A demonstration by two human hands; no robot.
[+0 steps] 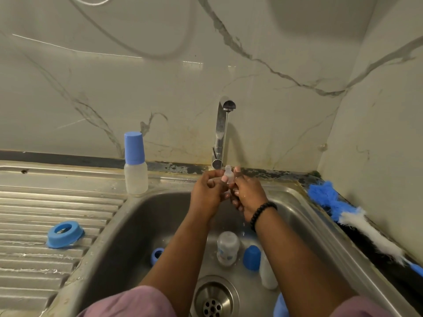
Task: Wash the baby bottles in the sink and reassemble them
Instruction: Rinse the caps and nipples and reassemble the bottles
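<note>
Your left hand [206,191] and right hand [246,193] together pinch a small clear silicone teat [229,173] beneath the chrome tap [220,133], above the steel sink [137,225].

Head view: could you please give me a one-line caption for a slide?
Both hands, left hand and right hand, hold a clear teat under the tap above the sink.
</note>
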